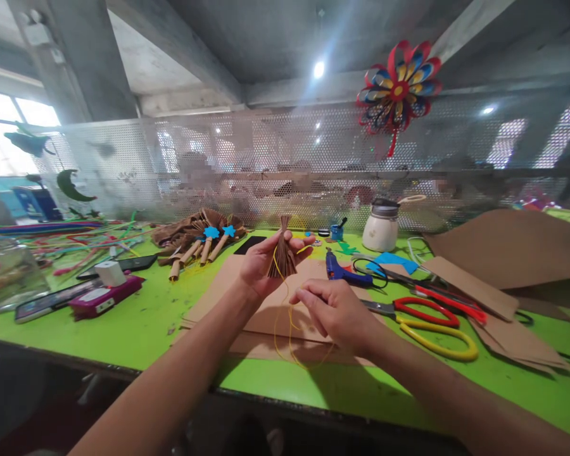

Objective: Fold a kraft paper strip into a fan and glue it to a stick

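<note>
In my left hand (pixel 261 263) is a small pleated brown paper fan (pixel 283 256), pinched at its narrow middle with the wider folds spreading downward. A thin yellow string (pixel 276 329) runs from the fan and hangs in loose loops below it. My right hand (pixel 330 310) is closed, its thumb and forefinger pressed together on the string, just right of and below the fan. Both hands are above a stack of brown paper sheets (pixel 218 301) on the green table (pixel 161 345).
Right of my hands lie a blue glue gun (pixel 344 272), scissors with red and yellow handles (pixel 437 339), and brown paper pieces (pixel 513 247). A white jar (pixel 380 229) stands behind. Finished-looking paper fans (pixel 204 237), a purple power strip (pixel 107 297) and a phone (pixel 52 301) are at left.
</note>
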`<state>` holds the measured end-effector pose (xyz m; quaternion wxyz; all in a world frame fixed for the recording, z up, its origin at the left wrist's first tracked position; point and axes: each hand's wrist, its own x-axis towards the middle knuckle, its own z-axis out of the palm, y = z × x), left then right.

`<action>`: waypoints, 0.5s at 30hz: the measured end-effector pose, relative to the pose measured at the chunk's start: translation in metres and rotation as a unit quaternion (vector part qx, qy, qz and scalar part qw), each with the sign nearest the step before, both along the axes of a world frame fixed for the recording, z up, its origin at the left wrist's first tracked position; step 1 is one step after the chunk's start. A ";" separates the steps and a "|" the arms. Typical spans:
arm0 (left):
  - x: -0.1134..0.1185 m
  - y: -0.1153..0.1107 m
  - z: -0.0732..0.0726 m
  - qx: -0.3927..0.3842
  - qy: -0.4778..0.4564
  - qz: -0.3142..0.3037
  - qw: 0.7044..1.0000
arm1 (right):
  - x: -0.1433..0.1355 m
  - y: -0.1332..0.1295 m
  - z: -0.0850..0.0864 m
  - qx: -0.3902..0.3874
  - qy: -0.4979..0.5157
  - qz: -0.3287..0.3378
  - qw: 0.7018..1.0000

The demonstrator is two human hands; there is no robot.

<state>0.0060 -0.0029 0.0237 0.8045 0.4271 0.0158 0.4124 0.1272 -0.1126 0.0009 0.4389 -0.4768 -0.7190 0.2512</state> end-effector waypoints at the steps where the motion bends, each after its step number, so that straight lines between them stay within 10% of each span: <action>1: 0.000 0.000 0.000 -0.001 0.003 0.001 1.000 | 0.000 0.000 0.000 -0.006 0.004 0.003 1.000; 15: 0.000 0.000 -0.001 0.012 0.011 -0.011 1.000 | -0.006 0.000 -0.006 -0.016 -0.018 0.046 0.999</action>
